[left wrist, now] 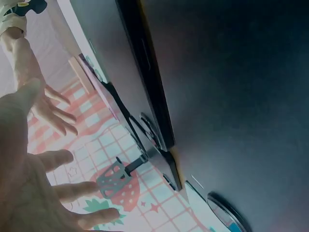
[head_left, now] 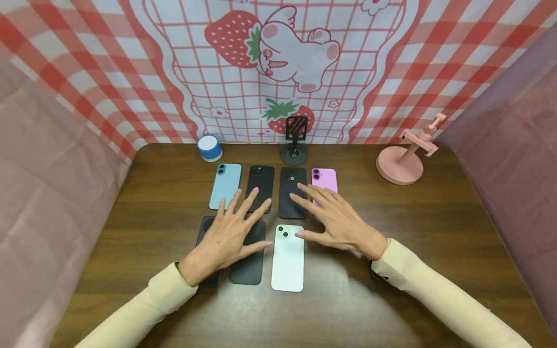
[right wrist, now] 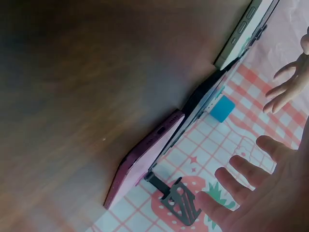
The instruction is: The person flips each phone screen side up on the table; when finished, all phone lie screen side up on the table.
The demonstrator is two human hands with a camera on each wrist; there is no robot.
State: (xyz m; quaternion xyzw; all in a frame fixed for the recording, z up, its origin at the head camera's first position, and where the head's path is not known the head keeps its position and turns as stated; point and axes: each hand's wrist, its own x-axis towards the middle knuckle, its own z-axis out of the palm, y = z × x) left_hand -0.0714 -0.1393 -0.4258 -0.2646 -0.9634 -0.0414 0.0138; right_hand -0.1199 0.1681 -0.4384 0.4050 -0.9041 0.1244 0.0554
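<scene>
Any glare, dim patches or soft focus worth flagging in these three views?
Head: a pale sheen on the table around the near end of the white phone; left wrist: a hazy sheen on the large black phone, darkening toward the upper right; right wrist: the table's grain looks soft, dim toward the upper left.

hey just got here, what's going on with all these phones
A person has both hands, fingers spread, over seven phones lying on a wooden table, four in back and three in front. The left hand is above two dark phones in front; the right hand partly hides the pink phone behind. Neither hand grips anything.
</scene>
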